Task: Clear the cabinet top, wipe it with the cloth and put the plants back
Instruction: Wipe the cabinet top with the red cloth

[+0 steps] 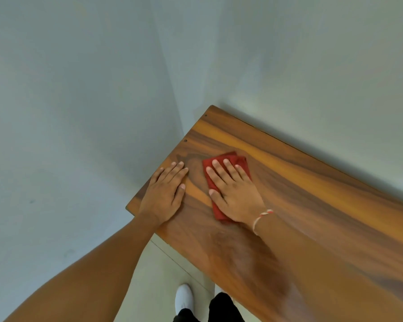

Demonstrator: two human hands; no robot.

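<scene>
The wooden cabinet top [300, 194] runs from the room corner toward the lower right, with nothing on it but a folded red cloth [239, 161]. My right hand [234, 191] lies flat on the cloth, fingers spread, pressing it onto the wood near the left end. My left hand [165, 194] rests flat on the bare wood at the cabinet's left edge, beside the cloth and apart from it. No plants are in view.
Pale walls meet in a corner just behind the cabinet's left end. Light floor tiles [163, 270] show below the front edge, where my white shoe [184, 297] and dark trouser legs stand close to the cabinet.
</scene>
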